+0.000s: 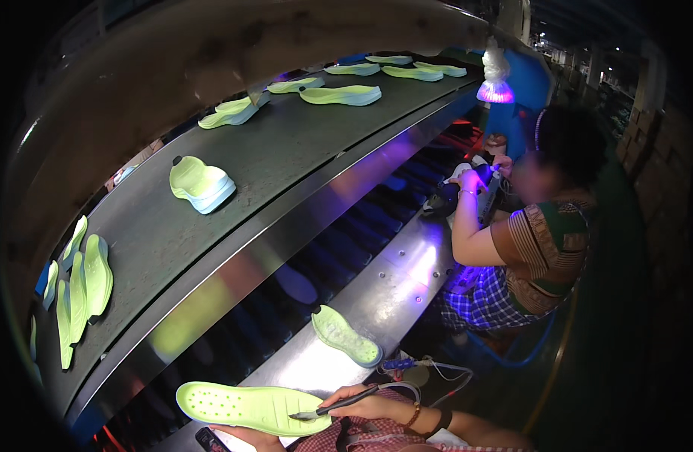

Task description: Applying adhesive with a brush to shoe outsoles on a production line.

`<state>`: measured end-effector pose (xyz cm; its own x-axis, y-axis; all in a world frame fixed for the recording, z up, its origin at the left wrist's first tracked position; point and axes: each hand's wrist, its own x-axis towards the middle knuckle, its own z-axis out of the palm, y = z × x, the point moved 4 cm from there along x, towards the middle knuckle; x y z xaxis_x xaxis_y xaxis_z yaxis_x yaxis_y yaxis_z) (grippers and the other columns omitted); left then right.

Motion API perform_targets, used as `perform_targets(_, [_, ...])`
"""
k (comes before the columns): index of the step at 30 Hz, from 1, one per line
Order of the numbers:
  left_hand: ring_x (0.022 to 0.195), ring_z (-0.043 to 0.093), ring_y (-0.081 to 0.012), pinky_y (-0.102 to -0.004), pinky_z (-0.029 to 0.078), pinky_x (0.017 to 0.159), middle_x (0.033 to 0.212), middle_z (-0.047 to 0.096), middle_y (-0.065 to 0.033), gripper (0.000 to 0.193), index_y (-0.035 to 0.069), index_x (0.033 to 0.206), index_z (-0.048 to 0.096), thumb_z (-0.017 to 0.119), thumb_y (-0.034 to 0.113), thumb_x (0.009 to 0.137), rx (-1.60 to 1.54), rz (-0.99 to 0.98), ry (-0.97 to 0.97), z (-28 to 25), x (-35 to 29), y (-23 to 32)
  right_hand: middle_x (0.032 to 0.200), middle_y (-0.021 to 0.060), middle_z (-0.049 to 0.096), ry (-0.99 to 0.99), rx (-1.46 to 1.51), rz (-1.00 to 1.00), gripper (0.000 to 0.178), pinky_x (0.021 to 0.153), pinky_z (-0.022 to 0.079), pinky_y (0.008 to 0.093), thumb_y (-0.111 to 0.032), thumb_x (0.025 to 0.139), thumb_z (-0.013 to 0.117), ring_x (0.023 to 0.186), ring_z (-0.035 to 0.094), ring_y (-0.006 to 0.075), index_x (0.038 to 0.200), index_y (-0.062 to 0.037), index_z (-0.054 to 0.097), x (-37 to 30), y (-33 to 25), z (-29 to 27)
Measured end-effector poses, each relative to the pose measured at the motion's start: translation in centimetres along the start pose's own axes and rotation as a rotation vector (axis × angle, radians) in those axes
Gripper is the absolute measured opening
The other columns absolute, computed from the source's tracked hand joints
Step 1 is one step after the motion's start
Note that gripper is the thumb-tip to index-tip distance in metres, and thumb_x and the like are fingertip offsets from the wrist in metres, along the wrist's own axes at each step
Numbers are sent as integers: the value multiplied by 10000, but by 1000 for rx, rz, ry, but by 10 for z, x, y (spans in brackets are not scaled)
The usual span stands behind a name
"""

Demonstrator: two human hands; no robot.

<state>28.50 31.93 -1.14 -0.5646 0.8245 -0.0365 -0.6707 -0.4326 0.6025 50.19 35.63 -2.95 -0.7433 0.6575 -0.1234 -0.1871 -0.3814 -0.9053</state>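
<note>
A pale yellow-green shoe sole (pixel 237 407) lies tilted in front of me, its inner face up with small holes at the left end. My left hand (pixel 250 438) supports it from below, closed around its near edge; part of the fingers is hidden under the sole. My right hand (pixel 365 404) is closed around a dark-handled brush (pixel 339 401), whose tip touches the sole near its right end. Just beyond, another yellow-green sole (pixel 346 337) with a black tab rests on the metal ledge (pixel 384 279).
Several more soles (pixel 202 184) lie on the dark conveyor belt (pixel 263 166) beyond a metal rail. At the right a co-worker (pixel 542 226) sits handling a shoe under a purple-lit lamp (pixel 495 83). White tubing (pixel 452 368) and a blue fitting lie beside my right arm.
</note>
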Motion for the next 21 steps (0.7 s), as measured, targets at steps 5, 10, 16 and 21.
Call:
perform_targets(5, [1044,524,-285,-437,416,889,1204,508,-95,766,131,1280,382,332,697,767,-87,4,-54,-7,2,0,1031,88,610,1,-80,8,246,825,443,229,-50,794,615,920,559,109,1030,15,587,-2,0,0])
perform_targets(10, [1016,542,-277,-431,434,867,1182,523,-90,758,132,1273,389,340,694,766,-115,17,-41,6,1,-1,1035,103,608,45,-31,-1,235,845,439,240,-27,790,613,940,560,124,1018,24,585,-5,5,-4])
perform_targets(16, [1004,540,-280,-430,430,864,1169,526,-98,773,131,1262,399,309,712,760,-116,15,-96,5,1,1,1038,105,607,28,-49,33,221,847,436,239,-22,795,605,942,561,126,1010,26,585,-3,-4,0])
perform_targets(21, [1013,525,-297,-447,408,879,1173,521,-107,808,123,1262,401,277,735,748,-181,21,-10,14,0,-4,1029,87,612,52,-85,75,239,842,433,232,-52,795,615,935,558,116,1025,10,596,-6,-4,-3])
